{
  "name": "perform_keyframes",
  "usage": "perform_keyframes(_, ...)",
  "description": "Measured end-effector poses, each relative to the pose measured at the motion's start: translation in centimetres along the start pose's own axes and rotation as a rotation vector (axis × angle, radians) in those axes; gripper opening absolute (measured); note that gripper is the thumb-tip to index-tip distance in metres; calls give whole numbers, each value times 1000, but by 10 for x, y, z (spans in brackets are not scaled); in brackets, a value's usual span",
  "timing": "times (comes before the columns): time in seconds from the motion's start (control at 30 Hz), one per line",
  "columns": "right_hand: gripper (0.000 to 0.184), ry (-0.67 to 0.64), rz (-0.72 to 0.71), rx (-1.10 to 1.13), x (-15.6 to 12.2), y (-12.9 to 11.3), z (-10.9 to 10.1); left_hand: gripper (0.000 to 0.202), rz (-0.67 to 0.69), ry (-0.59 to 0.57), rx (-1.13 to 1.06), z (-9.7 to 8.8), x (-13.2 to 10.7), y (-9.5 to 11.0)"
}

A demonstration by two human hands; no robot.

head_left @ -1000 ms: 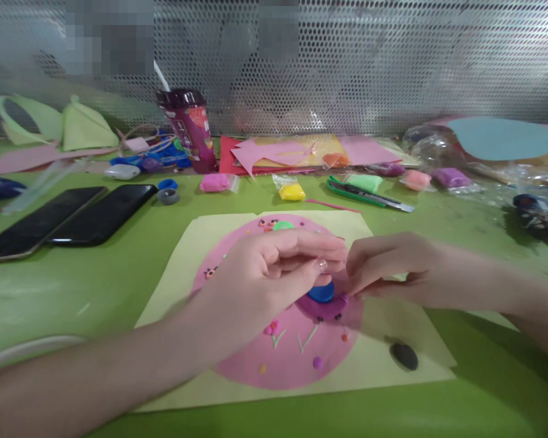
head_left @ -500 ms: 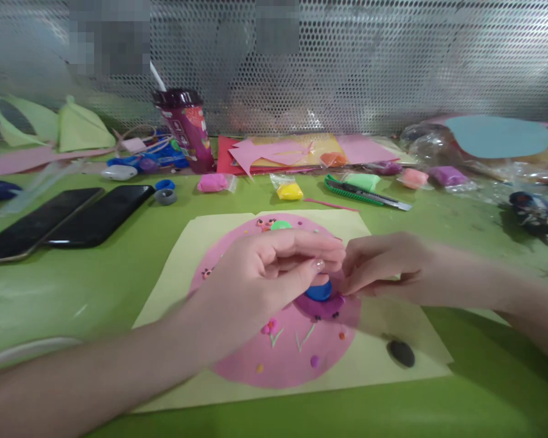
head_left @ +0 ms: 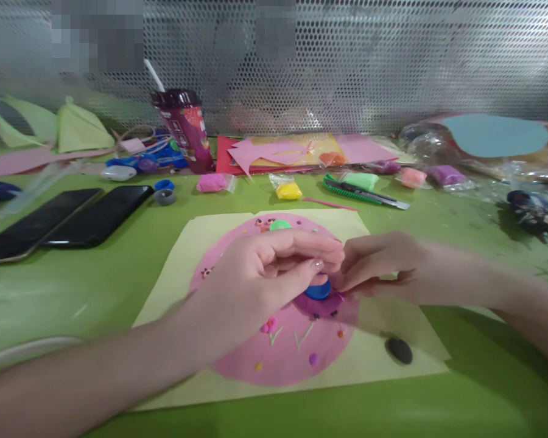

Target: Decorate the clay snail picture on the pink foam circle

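Two clay pieces, a blue disc (head_left: 318, 291) on a purple blob (head_left: 322, 305), sit on our pink circle (head_left: 237, 371). Our left hand (head_left: 260, 274) and right hand (head_left: 377, 264) pinch fingertips together above them; what they grasp is hidden. Black clay (head_left: 399, 350) lies nearby on the yellow paper (head_left: 201, 234).

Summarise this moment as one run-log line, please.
left hand: fingertips over blue clay piece | right hand: meets left fingertips | base: pink disc

Bright, even overhead light, soft shadows beneath the arms, glare on the mesh, blurred, stretched edges.
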State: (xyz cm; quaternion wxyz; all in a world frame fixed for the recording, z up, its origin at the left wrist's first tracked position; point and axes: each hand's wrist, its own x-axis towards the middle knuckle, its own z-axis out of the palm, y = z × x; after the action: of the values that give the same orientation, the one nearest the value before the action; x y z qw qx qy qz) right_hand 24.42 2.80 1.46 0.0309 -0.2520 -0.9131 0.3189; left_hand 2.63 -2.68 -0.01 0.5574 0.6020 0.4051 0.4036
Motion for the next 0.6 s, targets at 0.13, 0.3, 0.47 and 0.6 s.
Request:
perform_keyframes(0.13,28,-11,14,2,0,1,2,19,-26,-2,18,0,-1,2)
perform_keyframes(0.3,25,-2,15,15,1,1,3,19,-22,-7,13,0,-2,2)
perform_keyframes(0.47,27,-7,23,27,0,1,2,18,-27,6,32,0,-1,3)
perform_keyframes(0.6,27,-1,16,31,0,1,3,17,-43,2,20,1,0,3)
